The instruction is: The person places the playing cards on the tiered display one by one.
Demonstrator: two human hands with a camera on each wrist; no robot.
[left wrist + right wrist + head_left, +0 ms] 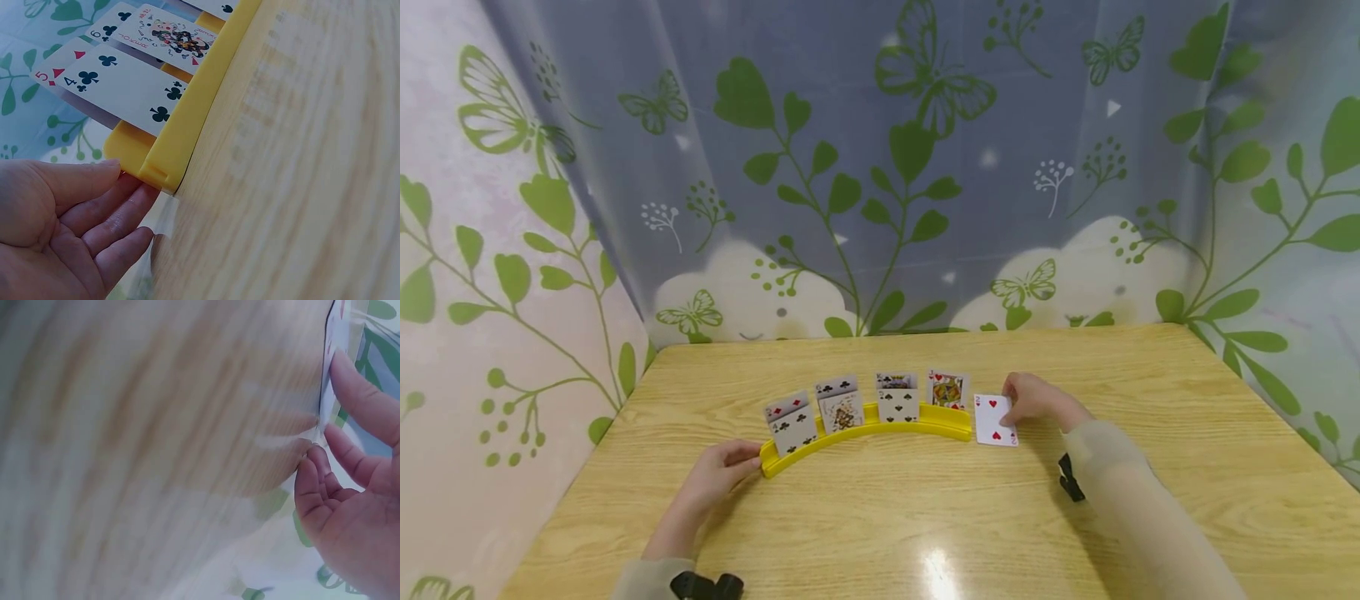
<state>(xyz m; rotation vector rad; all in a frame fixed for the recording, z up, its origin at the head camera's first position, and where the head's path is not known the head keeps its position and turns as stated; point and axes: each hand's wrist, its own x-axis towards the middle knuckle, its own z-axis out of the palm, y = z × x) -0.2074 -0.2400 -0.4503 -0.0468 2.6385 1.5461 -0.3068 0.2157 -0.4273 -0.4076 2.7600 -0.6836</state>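
Note:
A curved yellow playing-card holder stands on the table with cards in its slot. My left hand pinches its left end, thumb on top and fingers against the end, as the left wrist view shows. At that end a four of clubs overlaps a five of diamonds. Beside them a joker stands before a six of clubs. Further right are a black-suit card before a face card, and a red face card. My right hand holds a two of hearts just beyond the holder's right end, thumb on its face.
The wooden table reaches back to a blue curtain printed with green leaves and butterflies. Similar patterned cloth hangs at the left and right. A black wrist strap is on the left sleeve, another on the right.

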